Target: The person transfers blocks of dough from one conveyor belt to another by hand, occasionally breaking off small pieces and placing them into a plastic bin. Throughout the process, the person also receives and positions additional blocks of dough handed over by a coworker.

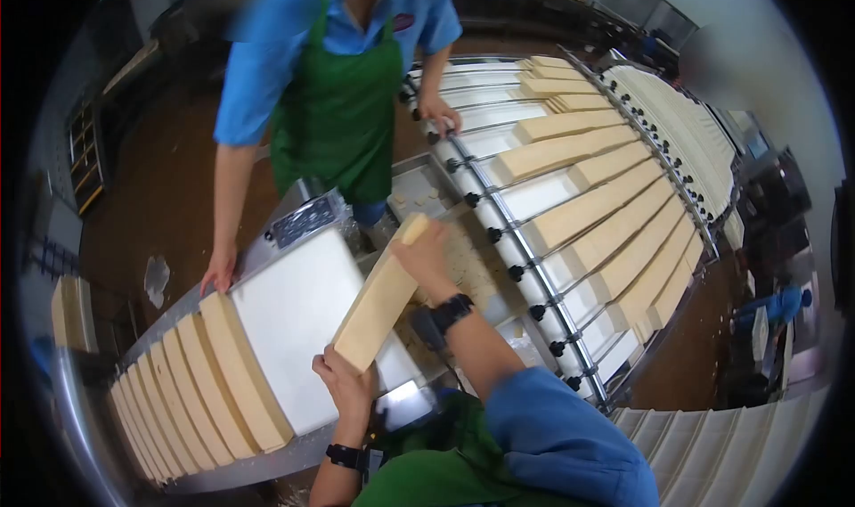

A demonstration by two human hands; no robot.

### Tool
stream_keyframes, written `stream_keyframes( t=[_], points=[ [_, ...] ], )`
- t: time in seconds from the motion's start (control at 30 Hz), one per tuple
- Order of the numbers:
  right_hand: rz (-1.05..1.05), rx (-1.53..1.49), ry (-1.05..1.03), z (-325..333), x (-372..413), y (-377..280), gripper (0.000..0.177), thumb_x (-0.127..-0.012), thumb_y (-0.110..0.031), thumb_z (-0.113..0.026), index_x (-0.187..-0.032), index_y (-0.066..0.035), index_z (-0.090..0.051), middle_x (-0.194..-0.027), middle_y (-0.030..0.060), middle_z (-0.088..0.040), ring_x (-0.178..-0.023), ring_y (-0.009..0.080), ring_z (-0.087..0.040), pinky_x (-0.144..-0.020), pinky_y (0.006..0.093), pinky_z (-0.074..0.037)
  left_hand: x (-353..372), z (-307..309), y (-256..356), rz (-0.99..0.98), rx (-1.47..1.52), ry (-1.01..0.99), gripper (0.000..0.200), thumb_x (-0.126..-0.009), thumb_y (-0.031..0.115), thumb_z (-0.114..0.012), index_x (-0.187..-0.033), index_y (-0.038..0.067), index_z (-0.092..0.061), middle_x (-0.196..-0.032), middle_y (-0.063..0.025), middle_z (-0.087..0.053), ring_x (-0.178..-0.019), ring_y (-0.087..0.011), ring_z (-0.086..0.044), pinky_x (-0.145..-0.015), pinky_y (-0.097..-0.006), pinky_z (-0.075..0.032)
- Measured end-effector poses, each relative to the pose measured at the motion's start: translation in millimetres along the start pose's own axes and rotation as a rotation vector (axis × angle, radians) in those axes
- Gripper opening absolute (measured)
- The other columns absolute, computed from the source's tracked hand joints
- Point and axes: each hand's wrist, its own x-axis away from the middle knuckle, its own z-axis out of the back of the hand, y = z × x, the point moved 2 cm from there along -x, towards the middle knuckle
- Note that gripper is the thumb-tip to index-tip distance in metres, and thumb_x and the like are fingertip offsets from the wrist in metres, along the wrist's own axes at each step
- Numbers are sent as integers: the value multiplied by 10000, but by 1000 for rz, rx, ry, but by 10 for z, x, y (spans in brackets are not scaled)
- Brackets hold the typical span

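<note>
A long pale-yellow slab (378,306) is held slantwise in both hands, over the gap between two conveyors. My left hand (343,384) grips its near end, fingers bent around the lower corner. At the far end my right hand (424,259) is closed around the top edge. To the left, several similar slabs (245,378) stand side by side on the white conveyor belt (289,306). On the right, more slabs (614,208) lie in rows between thin metal guide rods on a wide conveyor.
A co-worker in a green apron (343,106) stands opposite, one hand (219,271) at the left conveyor's edge and the other (440,115) at the wide conveyor's rail (525,240). Below my arms is a metal tray (419,182) with crumbs. Black knobs line the rail.
</note>
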Motion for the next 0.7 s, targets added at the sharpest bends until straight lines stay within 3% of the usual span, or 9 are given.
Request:
stream_keyframes(
  t=[0.13,0.23,0.33,0.4,0.5,0.53,0.57,0.63,0.7],
  points=[
    [9,-282,258,1289,-393,371,763,-766,-317,-688,-1292,63,-286,-1245,310,-364,-1126,478,-457,-976,506,-417,-410,-366,882,-230,14,43,746,-718,-36,-684,-1382,34,-351,-1335,-332,-271,-1227,-498,-349,-1060,-429,-327],
    [-53,-294,369,1872,-970,799,716,-788,-376,-658,-1275,48,-347,-1253,304,-427,-1153,474,-442,-953,496,-433,-734,-634,1568,-435,143,11,706,-751,-30,-664,-1389,43,-370,-1436,-318,-221,-1306,-486,-299,-1099,-423,-283],
    [-242,-67,363,2299,-1504,1271,716,-807,-463,-579,-1301,24,-401,-1271,244,-492,-1117,460,-503,-946,519,-418,-1058,-931,2062,-578,177,-49,664,-788,-11,-652,-1393,45,-386,-1466,-272,-278,-1328,-438,-328,-1107,-408,-281],
    [-268,349,50,2447,-1850,1612,703,-838,-513,-500,-1299,17,-476,-1288,225,-531,-1231,428,-425,-1008,557,-326,-1317,-1161,2201,-591,279,-166,656,-808,0,-644,-1405,43,-374,-1465,-257,-308,-1331,-406,-354,-1094,-395,-308],
    [-179,525,91,2596,-2067,1912,682,-863,-497,-456,-1338,-8,-476,-1322,228,-517,-1300,403,-350,-1028,582,-245,-1535,-1514,2394,-571,476,-393,647,-859,12,-609,-1442,43,-330,-1429,-226,-409,-1310,-314,-444,-1042,-348,-387],
    [-160,555,285,2572,-2110,2010,651,-866,-470,-487,-1342,-26,-473,-1375,225,-464,-1321,406,-321,-1024,594,-258,-1562,-1648,2453,-519,507,-449,634,-872,9,-593,-1446,47,-326,-1416,-223,-430,-1290,-296,-467,-1026,-342,-401],
    [-161,548,283,2513,-2149,2120,651,-866,-470,-487,-1342,-26,-473,-1375,225,-464,-1321,406,-321,-1024,594,-258,-1579,-1796,2496,-465,538,-506,621,-884,6,-577,-1449,52,-323,-1403,-221,-452,-1270,-278,-490,-1011,-336,-415],
    [-6,491,481,2449,-2082,2058,684,-862,-457,-532,-1370,-8,-440,-1422,233,-403,-1346,417,-298,-1038,621,-244,-1602,-2150,2446,-568,530,-376,575,-892,-1,-557,-1432,53,-364,-1329,-214,-534,-1197,-260,-556,-973,-326,-439],
    [76,384,313,2394,-1912,1901,687,-871,-443,-551,-1384,-9,-409,-1430,234,-381,-1328,413,-320,-1028,628,-253,-1548,-2314,2496,-431,501,-389,524,-893,0,-553,-1398,46,-423,-1273,-195,-586,-1133,-230,-601,-919,-316,-468]
  ],
)
